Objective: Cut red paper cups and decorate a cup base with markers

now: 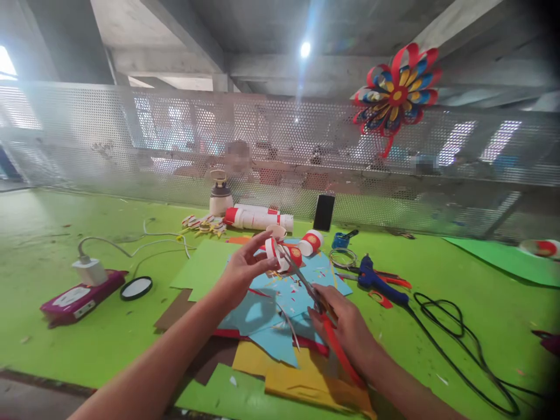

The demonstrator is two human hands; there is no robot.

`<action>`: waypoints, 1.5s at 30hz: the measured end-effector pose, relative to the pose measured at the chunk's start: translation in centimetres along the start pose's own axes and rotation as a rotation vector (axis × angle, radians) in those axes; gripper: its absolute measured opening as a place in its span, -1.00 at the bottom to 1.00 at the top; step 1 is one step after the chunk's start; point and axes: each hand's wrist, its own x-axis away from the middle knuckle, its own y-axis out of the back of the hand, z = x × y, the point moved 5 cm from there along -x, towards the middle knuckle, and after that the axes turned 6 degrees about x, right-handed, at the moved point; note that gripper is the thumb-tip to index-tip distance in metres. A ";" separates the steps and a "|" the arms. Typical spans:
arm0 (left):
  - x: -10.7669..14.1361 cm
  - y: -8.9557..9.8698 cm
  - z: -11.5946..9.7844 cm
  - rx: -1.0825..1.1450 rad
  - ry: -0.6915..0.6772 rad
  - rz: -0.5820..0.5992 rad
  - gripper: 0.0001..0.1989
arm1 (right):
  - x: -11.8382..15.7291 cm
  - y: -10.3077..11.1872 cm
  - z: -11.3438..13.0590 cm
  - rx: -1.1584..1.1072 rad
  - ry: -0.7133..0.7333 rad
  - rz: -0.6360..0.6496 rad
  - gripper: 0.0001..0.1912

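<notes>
A small white and red paper piece (275,255) is pinched in my left hand (242,268), its fingers closed around the left side. My right hand (343,324) is wrapped round red-handled scissors (339,350). The metal blades point up and left and reach the paper piece; whether they touch it I cannot tell. Behind the hands lies a red and white paper roll (311,242). Below them, light blue paper sheets (280,315) with small scraps overlap yellow paper (317,388) and green paper.
A blue glue gun (380,283) with a black cable lies at the right, near a wire ring (343,258). A dark phone (324,213) stands at the back. A purple power strip (83,297) is at the left. White tubes (260,219) lie beside a spray bottle (220,201).
</notes>
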 end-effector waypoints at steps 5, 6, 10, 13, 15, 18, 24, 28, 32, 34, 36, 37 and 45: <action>0.3 -0.6 0.3 -0.071 -0.039 -0.011 -0.46 | -0.4 0.7 0.3 -0.026 -0.064 0.045 -0.70; 0.4 -0.7 0.3 -0.080 -0.059 -0.025 -0.48 | -0.3 0.8 0.4 -0.035 -0.090 0.063 -0.70; 0.6 -1.2 0.0 -0.073 -0.107 -0.044 -0.48 | -0.1 0.8 0.8 -0.068 -0.153 0.142 -0.68; 0.6 -1.3 0.0 -0.090 -0.099 -0.031 -0.48 | 0.0 0.8 0.8 -0.098 -0.139 0.170 -0.70; 0.5 -1.3 -0.1 -0.116 -0.091 -0.026 -0.48 | 0.0 0.9 0.8 -0.121 -0.126 0.179 -0.70; 0.5 -1.1 -0.2 -0.161 -0.094 -0.020 -0.52 | 0.0 0.9 0.7 -0.127 -0.142 0.199 -0.69; 0.7 -1.0 -0.3 -0.158 -0.071 0.001 -0.65 | 0.3 0.7 0.8 -0.087 -0.155 0.182 -0.71; 0.6 -0.5 -0.3 -0.090 -0.046 -0.080 -0.50 | 0.4 0.6 0.6 -0.039 -0.163 0.161 -0.73; 0.5 -0.3 -0.1 -0.060 0.022 -0.118 -0.39 | 0.4 0.8 0.5 0.074 -0.214 0.196 -0.72; 0.5 -0.4 0.0 -0.039 0.052 -0.100 -0.41 | 0.4 1.0 0.6 0.109 -0.211 0.206 -0.72; 0.5 -0.6 0.0 -0.021 0.055 -0.072 -0.48 | 0.3 1.2 0.8 0.126 -0.194 0.203 -0.73; 0.5 -0.8 0.0 -0.013 0.059 -0.047 -0.53 | 0.2 1.3 0.9 0.134 -0.184 0.199 -0.72; 0.4 -0.9 0.4 -0.049 0.072 0.016 -0.62 | 0.4 1.7 0.9 0.212 -0.127 0.183 -0.70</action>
